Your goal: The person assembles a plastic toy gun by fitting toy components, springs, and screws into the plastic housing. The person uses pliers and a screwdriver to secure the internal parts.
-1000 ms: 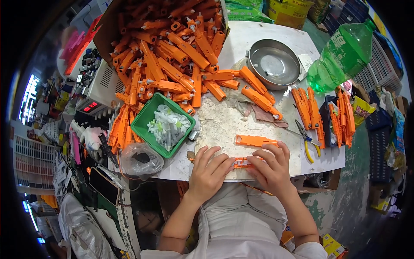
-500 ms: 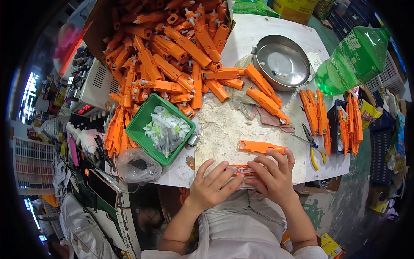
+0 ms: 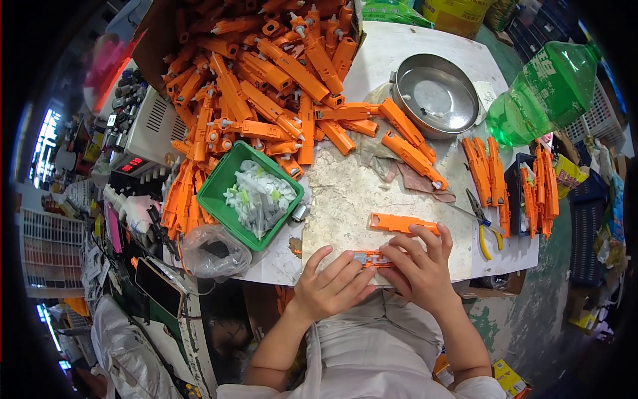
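At the table's near edge an orange plastic housing (image 3: 376,261) lies lengthwise between my hands, its inside facing up. A small grey part (image 3: 361,257) shows at its left end. My left hand (image 3: 332,287) grips that end, fingertips at the grey part. The fingers of my right hand (image 3: 420,267) are bent onto the other end; its thumb side is partly hidden. Just beyond, close to my right fingertips, lies an orange half shell (image 3: 403,224).
A green bin (image 3: 296,204) of small white parts stands left, before a large heap of orange housings (image 3: 266,93). Beyond are a metal bowl (image 3: 435,96) and a green bottle (image 3: 545,93). Yellow-handled pliers (image 3: 485,229) and more orange housings (image 3: 488,171) lie right.
The grey part now shows at the housing's left end, where orange showed before. My hands have barely moved and still hold the housing.
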Demonstrator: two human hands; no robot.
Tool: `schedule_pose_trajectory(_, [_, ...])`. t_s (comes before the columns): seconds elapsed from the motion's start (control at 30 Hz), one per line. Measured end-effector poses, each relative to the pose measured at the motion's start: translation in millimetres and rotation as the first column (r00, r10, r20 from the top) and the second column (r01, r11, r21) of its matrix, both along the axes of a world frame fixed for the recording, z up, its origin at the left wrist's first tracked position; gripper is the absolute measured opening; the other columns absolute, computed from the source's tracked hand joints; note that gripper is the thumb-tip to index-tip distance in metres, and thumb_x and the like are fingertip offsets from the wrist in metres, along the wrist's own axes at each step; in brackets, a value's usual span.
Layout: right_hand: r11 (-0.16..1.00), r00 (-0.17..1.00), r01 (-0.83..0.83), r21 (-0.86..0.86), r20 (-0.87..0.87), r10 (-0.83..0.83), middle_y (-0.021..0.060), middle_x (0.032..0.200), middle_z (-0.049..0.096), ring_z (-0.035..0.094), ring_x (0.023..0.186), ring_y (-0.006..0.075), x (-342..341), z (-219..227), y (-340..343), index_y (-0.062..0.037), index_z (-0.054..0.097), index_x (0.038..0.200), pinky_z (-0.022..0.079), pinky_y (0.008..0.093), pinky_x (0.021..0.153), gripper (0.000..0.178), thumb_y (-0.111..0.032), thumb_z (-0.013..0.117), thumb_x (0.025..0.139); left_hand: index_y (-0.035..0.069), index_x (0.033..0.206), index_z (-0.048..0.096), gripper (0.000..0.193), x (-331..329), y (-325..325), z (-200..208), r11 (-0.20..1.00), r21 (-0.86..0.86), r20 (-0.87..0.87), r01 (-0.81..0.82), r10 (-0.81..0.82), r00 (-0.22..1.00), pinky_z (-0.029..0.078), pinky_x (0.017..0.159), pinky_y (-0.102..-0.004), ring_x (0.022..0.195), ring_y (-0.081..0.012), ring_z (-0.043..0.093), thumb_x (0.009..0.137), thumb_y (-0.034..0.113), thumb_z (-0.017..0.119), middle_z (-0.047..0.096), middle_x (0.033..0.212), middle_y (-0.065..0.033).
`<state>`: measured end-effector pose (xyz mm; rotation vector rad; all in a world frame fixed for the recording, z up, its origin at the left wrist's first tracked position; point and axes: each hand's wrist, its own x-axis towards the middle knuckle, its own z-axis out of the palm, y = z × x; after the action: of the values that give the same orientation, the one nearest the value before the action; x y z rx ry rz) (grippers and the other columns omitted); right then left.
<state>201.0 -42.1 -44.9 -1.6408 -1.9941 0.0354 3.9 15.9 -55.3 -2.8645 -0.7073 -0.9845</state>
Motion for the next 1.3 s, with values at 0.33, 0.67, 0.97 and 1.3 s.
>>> schedule_pose_trajectory(0.33, [0.999, 1.0, -0.012, 0.052, -0.008, 0.012, -0.0034, 0.102, 0.059, 0.045, 0.113, 0.0231, 2.1, -3.2, 1.0, -0.0176, 0.064, 0.101, 0.019, 0.0501, 0.106, 0.032, -0.028, 0.072, 0.072, 0.012, 0.094, 0.067, 0.023, 20.1, 15.2, 32.7, 0.962, -0.272, 0.017, 0.036, -0.032, 0.999, 0.035, 0.099, -0.0468, 0.108, -0.0218, 0.05, 0.073, 0.018, 0.073, 0.057, 0.099, -0.0023])
schedule_pose_trajectory(0.67, [0.998, 1.0, 0.003, 0.065, -0.029, -0.001, -0.0022, 0.106, 0.058, 0.045, 0.114, 0.0236, 3.6, -6.7, -2.9, -0.0153, 0.062, 0.105, 0.019, 0.0508, 0.107, 0.036, -0.028, 0.071, 0.073, 0.006, 0.087, 0.063, 0.017, 35.6, 19.3, 59.1, 0.989, -0.073, -0.385, 0.126, -0.144, 0.912, 0.034, 0.102, -0.0468, 0.11, -0.0203, 0.05, 0.074, 0.018, 0.064, 0.057, 0.098, -0.0038])
schedule_pose_trajectory(0.97, [0.996, 0.999, -0.001, 0.087, -0.036, 0.004, -0.0021, 0.105, 0.057, 0.046, 0.116, 0.0204, 5.3, -6.8, -1.9, -0.0139, 0.062, 0.099, 0.02, 0.0504, 0.107, 0.031, -0.029, 0.071, 0.074, 0.003, 0.085, 0.062, 0.015, 35.7, 24.8, 54.4, 0.979, -0.029, -0.385, 0.2, -0.195, 0.902, 0.032, 0.104, -0.0445, 0.113, -0.0207, 0.048, 0.076, 0.014, 0.057, 0.057, 0.096, -0.0073])
schedule_pose_trajectory(1.3, [0.984, 0.984, 0.021, 0.177, -0.178, 0.011, -0.0004, 0.104, 0.059, 0.047, 0.111, 0.0226, 7.7, -1.3, -6.5, -0.0137, 0.063, 0.105, 0.023, 0.0478, 0.104, 0.038, -0.032, 0.072, 0.072, 0.003, 0.084, 0.064, 0.015, 21.4, 31.0, 58.2, 0.819, -0.549, 0.021, 0.166, -0.186, 0.982, 0.038, 0.092, -0.0378, 0.102, -0.0234, 0.05, 0.074, 0.013, 0.07, 0.056, 0.093, -0.0049])
